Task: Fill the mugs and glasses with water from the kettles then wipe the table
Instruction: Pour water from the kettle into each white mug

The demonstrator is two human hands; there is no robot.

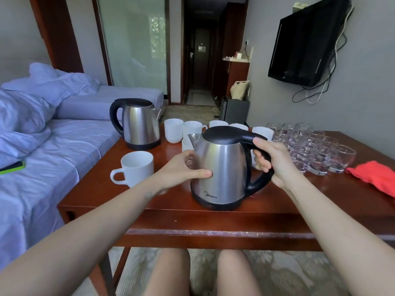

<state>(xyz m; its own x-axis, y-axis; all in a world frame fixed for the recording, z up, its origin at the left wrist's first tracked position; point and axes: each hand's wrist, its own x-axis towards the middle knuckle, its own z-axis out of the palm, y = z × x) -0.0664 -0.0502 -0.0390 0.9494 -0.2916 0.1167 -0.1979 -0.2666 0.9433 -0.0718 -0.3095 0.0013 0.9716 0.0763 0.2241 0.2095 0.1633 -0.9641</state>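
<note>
Right hand [272, 162] wraps closed around the black handle of the near kettle [222, 167], which stands at the table [119, 201] front edge; left hand [183, 169], fingers spread, steadies its smooth steel wall. Likely heavy if full: lift by the handle. Both forearms extend forward.
</note>
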